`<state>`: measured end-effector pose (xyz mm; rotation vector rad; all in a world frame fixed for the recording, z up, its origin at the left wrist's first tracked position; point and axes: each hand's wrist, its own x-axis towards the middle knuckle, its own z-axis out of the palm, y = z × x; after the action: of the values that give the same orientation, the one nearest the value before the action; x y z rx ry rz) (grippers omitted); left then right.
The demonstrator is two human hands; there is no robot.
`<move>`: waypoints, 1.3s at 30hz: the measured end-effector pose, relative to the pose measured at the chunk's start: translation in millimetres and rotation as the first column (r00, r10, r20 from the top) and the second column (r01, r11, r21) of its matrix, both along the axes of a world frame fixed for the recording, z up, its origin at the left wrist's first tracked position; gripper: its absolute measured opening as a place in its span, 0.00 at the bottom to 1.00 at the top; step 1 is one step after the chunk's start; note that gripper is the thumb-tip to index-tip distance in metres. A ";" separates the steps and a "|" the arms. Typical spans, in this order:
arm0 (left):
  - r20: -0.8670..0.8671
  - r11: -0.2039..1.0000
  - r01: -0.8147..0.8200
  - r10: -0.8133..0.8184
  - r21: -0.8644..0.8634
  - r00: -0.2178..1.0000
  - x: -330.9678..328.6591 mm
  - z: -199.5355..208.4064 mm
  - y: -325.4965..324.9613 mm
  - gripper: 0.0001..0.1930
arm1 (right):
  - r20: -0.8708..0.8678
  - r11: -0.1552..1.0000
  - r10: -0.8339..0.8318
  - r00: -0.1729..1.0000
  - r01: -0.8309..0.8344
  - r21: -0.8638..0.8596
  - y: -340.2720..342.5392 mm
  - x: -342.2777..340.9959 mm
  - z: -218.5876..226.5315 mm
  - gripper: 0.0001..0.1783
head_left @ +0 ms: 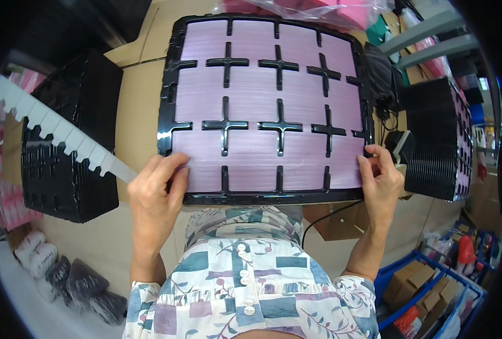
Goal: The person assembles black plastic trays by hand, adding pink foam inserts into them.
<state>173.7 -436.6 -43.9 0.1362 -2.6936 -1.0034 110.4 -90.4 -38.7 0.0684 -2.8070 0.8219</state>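
Note:
A black plastic tray [273, 199] with raised cross-shaped dividers lies in front of me. Lilac, shiny, finely streaked sheet material [256, 147] covers its bays between the crosses. At the near left corner my left hand [158, 189] pinches the edge of this material between thumb and forefinger. My right hand [380, 175] pinches it likewise at the near right side, its other fingers curled. A pale grey bar [64, 133] with a notched edge slants down to my left hand; whether that hand also holds it, I cannot tell.
Stacks of black trays stand to the left [73, 141] and right [434, 141]. Behind the tray lie pink items under clear plastic film [319, 11]. Blue crates [431, 294] with cardboard boxes sit low right. Dark bagged bundles [87, 282] lie low left. A black cable [324, 217] hangs near my body.

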 end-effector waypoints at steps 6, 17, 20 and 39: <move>-0.046 1.000 -0.006 0.005 -0.021 0.999 0.0 -2.2 0.5 0.11 | -0.085 1.000 -0.009 0.996 0.009 0.009 1.7 -3.5 -8.5 0.11; 0.015 0.998 -0.015 0.015 -0.057 1.000 -1.6 3.6 4.5 0.08 | -0.047 1.000 -0.004 0.999 0.005 0.012 -1.1 -3.0 -2.7 0.11; 0.004 0.999 -0.010 0.010 -0.049 1.000 -1.3 1.8 3.3 0.07 | -0.054 1.000 0.005 0.999 -0.005 0.009 1.4 -4.0 -6.2 0.11; 0.021 0.999 -0.018 0.018 -0.032 1.000 -1.9 0.9 3.2 0.08 | -0.019 1.000 0.000 1.000 0.000 0.000 -0.6 -2.7 -0.9 0.11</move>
<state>171.9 -433.5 -43.0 0.1653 -2.7209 -0.9582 107.8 -91.1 -39.6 0.0753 -2.7888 0.8172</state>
